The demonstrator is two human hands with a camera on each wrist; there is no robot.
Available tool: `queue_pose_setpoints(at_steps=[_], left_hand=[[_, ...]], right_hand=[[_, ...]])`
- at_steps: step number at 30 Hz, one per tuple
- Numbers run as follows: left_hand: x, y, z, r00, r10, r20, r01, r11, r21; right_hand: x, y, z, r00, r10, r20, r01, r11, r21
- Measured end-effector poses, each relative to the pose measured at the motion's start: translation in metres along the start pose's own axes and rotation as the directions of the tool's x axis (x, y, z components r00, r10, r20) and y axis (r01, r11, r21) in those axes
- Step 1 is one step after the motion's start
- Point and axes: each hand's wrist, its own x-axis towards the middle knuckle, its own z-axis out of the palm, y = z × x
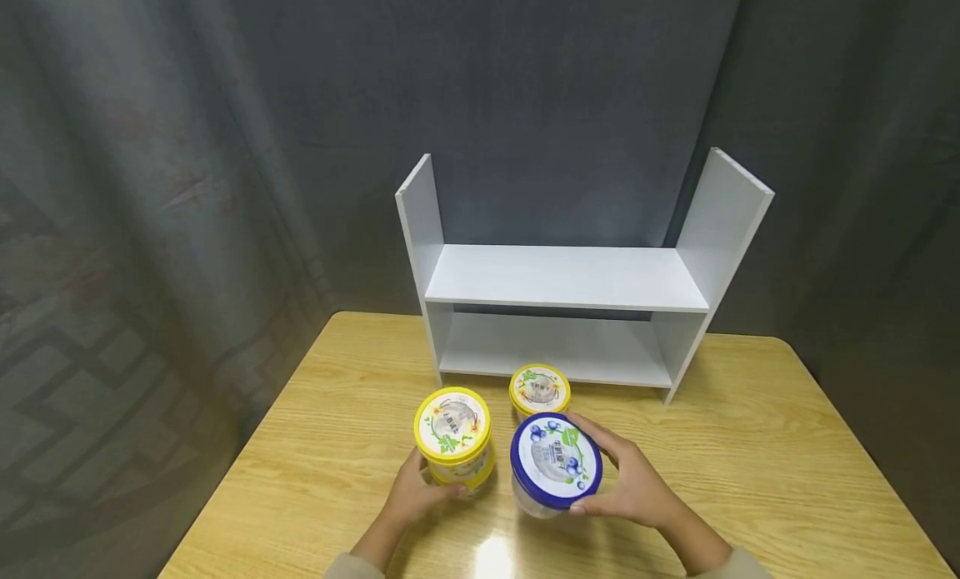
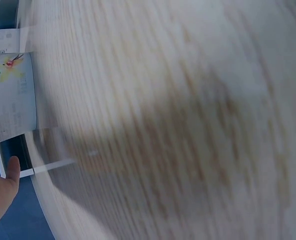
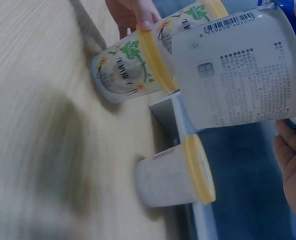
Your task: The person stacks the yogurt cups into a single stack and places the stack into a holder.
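At the front of the table two yellow-lidded tubs stand stacked, the upper yellow-lidded tub (image 1: 453,425) covering much of the lower yellow-lidded tub (image 3: 123,70). My left hand (image 1: 418,489) grips the stack low down, its thumb across the front near the lower lid. My right hand (image 1: 626,483) holds a blue-lidded tub (image 1: 557,461) with blueberries printed on its lid, thumb and fingers spread around the lid's edge. In the right wrist view this tub is raised off the table. Behind it a third yellow-lidded tub (image 1: 540,389) stands alone, touched by neither hand.
A white two-level shelf (image 1: 566,277) with tall side panels stands at the back of the wooden table (image 1: 787,446). The lone tub is just in front of its lower board (image 1: 555,346). Dark curtains (image 1: 480,104) hang behind and at both sides.
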Motion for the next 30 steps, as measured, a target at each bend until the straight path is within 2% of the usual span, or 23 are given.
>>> queue_pose_setpoints(at_steps=[4,18,30], left_hand=[[0.0,0.002,0.0,1.0,0.001,0.005,-0.001,1.0,-0.005],[0.001,-0.004,0.001,1.0,0.013,-0.024,-0.013,1.0,0.019],[0.0,0.0,0.001,0.999,-0.015,-0.038,0.017,0.999,0.046]], right_hand=[[0.009,-0.004,-0.002,0.999,-0.034,0.007,0.034,0.999,-0.008],[0.038,-0.026,-0.019,0.998,-0.06,-0.016,0.06,0.998,-0.003],[0.067,-0.045,-0.016,0.997,-0.075,0.008,0.075,0.997,0.036]])
